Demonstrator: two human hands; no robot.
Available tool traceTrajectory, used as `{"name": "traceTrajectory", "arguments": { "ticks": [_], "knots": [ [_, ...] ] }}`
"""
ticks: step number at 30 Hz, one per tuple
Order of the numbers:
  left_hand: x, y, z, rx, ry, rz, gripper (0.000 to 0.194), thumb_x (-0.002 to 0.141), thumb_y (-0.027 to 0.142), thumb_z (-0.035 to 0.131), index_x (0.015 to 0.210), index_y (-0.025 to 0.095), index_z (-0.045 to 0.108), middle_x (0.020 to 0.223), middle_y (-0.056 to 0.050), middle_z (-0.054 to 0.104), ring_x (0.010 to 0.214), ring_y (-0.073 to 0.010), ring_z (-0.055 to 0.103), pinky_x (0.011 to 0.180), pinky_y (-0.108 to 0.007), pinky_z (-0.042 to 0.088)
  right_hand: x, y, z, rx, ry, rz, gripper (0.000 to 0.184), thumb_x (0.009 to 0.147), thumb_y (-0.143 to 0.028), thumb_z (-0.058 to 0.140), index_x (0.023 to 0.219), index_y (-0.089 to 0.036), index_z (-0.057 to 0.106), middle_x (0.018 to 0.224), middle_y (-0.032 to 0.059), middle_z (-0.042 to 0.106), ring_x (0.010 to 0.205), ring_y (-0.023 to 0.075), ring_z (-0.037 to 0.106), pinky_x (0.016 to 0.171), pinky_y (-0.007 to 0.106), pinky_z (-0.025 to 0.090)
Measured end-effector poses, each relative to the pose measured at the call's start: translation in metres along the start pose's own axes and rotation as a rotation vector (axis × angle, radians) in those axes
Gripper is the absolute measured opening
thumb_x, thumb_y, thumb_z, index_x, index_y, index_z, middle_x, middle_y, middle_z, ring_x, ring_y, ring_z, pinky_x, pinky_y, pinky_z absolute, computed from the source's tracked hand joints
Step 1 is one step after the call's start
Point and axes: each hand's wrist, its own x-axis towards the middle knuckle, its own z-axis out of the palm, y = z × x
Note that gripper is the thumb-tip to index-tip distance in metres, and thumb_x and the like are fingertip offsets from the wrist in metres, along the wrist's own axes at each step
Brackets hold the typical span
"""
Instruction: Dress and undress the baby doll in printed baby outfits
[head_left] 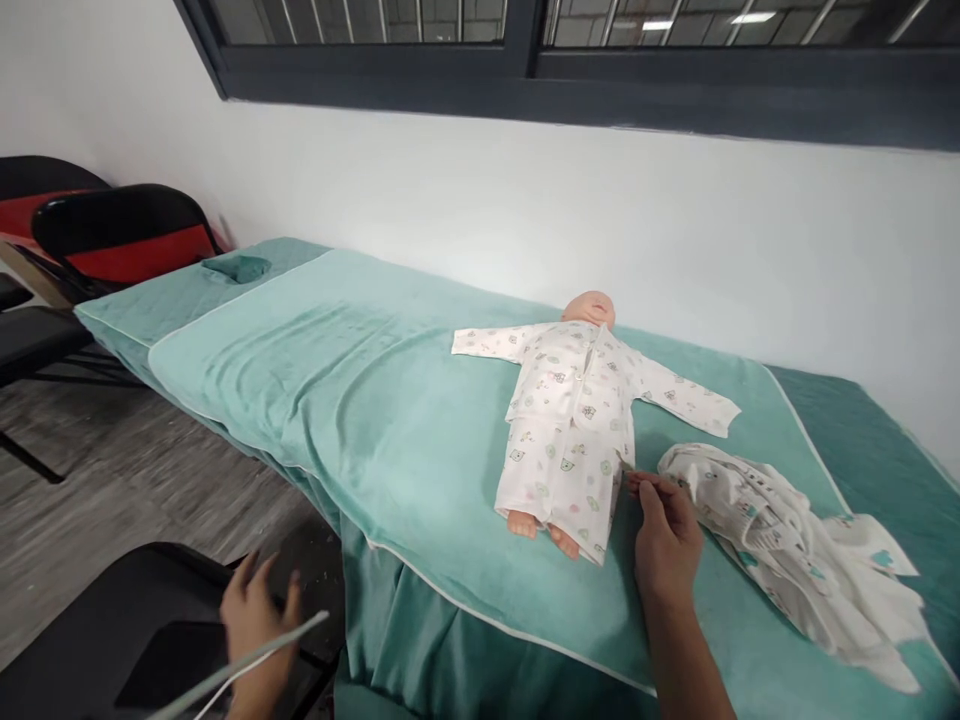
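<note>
A baby doll (589,308) lies on its back on a green-covered bed, its head toward the wall. It wears a white printed long-sleeved top (555,375) and matching trousers (551,475), with both feet showing at the hems. My right hand (670,540) is closed at the side of the trousers, fingertips pinching the edge of the fabric near the hip. My left hand (259,620), slightly blurred, hangs over a black chair off the bed's front edge, its fingers spread and nothing visible in them. A pale cord (247,660) crosses in front of its wrist.
Crumpled white printed baby clothing (787,545) lies on the bed right of my right hand. A black chair (112,620) stands at the front left, a dark flat object (172,660) on its seat. Black-and-red folding chairs (135,240) stand at the bed's far left end.
</note>
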Motion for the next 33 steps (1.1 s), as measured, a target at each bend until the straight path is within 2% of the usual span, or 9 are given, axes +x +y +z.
{"name": "traceTrajectory", "arguments": {
  "ticks": [3, 7, 11, 15, 19, 22, 25, 28, 33],
  "knots": [
    [-0.009, 0.073, 0.016, -0.119, -0.029, 0.23, 0.038, 0.089, 0.034, 0.057, 0.126, 0.023, 0.054, 0.146, -0.015, 0.044, 0.143, -0.036, 0.039, 0.119, -0.058, 0.034, 0.0, 0.0, 0.001, 0.0, -0.009, 0.012, 0.022, 0.086, -0.039, 0.062, 0.091, -0.02, 0.071, 0.096, 0.0054, 0.071, 0.09, 0.0214, 0.063, 0.091, 0.04, 0.047],
    [0.003, 0.169, 0.031, -0.343, -0.064, 0.463, 0.037, 0.092, 0.024, 0.057, 0.129, 0.023, 0.053, 0.147, -0.014, 0.044, 0.144, -0.03, 0.04, 0.118, -0.053, 0.037, 0.001, 0.001, 0.002, 0.015, -0.038, -0.005, 0.024, 0.087, -0.04, 0.061, 0.095, -0.02, 0.071, 0.097, 0.0055, 0.071, 0.091, 0.021, 0.064, 0.092, 0.04, 0.046],
    [0.025, 0.238, 0.058, -0.557, -0.228, 0.48, 0.034, 0.098, 0.026, 0.051, 0.131, 0.024, 0.052, 0.14, -0.013, 0.053, 0.135, -0.0253, 0.049, 0.115, -0.049, 0.041, 0.003, 0.005, 0.002, -0.005, -0.063, -0.053, 0.028, 0.086, -0.04, 0.063, 0.104, -0.02, 0.07, 0.102, 0.0065, 0.07, 0.094, 0.0216, 0.062, 0.09, 0.039, 0.047],
    [0.047, 0.287, 0.096, -0.667, -0.393, 0.447, 0.037, 0.097, 0.029, 0.054, 0.133, 0.024, 0.054, 0.137, -0.012, 0.056, 0.132, -0.0247, 0.05, 0.114, -0.045, 0.041, 0.004, 0.012, 0.004, -0.03, -0.125, -0.059, 0.041, 0.085, -0.041, 0.066, 0.122, -0.022, 0.063, 0.11, 0.0074, 0.066, 0.096, 0.0208, 0.061, 0.086, 0.038, 0.049],
    [0.071, 0.317, 0.125, -0.756, -0.462, 0.476, 0.038, 0.096, 0.024, 0.051, 0.134, 0.022, 0.055, 0.136, -0.012, 0.058, 0.127, -0.023, 0.053, 0.111, -0.042, 0.042, 0.008, 0.013, 0.009, -0.159, -0.141, -0.197, 0.045, 0.087, -0.04, 0.063, 0.128, -0.023, 0.059, 0.124, 0.0114, 0.058, 0.105, 0.023, 0.059, 0.082, 0.037, 0.052],
    [0.086, 0.327, 0.139, -0.784, -0.476, 0.516, 0.037, 0.095, 0.021, 0.049, 0.131, 0.021, 0.059, 0.133, -0.01, 0.061, 0.124, -0.0219, 0.056, 0.108, -0.039, 0.044, 0.019, 0.01, 0.017, -0.279, -0.109, -0.348, 0.041, 0.086, -0.036, 0.06, 0.125, -0.022, 0.061, 0.126, 0.0134, 0.057, 0.111, 0.0259, 0.056, 0.084, 0.04, 0.052],
    [0.094, 0.333, 0.148, -0.756, -0.459, 0.492, 0.034, 0.093, 0.02, 0.05, 0.124, 0.022, 0.063, 0.126, -0.008, 0.066, 0.116, -0.0215, 0.061, 0.101, -0.037, 0.048, 0.037, 0.007, 0.028, -0.334, -0.03, -0.423, 0.037, 0.084, -0.03, 0.056, 0.119, -0.021, 0.064, 0.122, 0.013, 0.06, 0.111, 0.0269, 0.056, 0.088, 0.043, 0.05],
    [0.099, 0.339, 0.153, -0.742, -0.444, 0.381, 0.031, 0.089, 0.022, 0.053, 0.117, 0.022, 0.066, 0.116, -0.006, 0.071, 0.104, -0.0211, 0.065, 0.092, -0.035, 0.051, 0.058, 0.004, 0.04, -0.299, -0.007, -0.424, 0.036, 0.082, -0.027, 0.054, 0.115, -0.02, 0.066, 0.118, 0.0118, 0.062, 0.106, 0.0254, 0.058, 0.089, 0.042, 0.05],
    [0.115, 0.349, 0.158, -0.912, -0.414, 0.155, 0.027, 0.083, 0.026, 0.059, 0.108, 0.02, 0.069, 0.107, -0.005, 0.073, 0.095, -0.02, 0.065, 0.087, -0.032, 0.051, 0.085, 0.009, 0.05, -0.062, 0.111, -0.239, 0.037, 0.078, -0.029, 0.056, 0.111, -0.019, 0.068, 0.11, 0.0079, 0.068, 0.098, 0.022, 0.062, 0.09, 0.039, 0.049]
  ]
}}
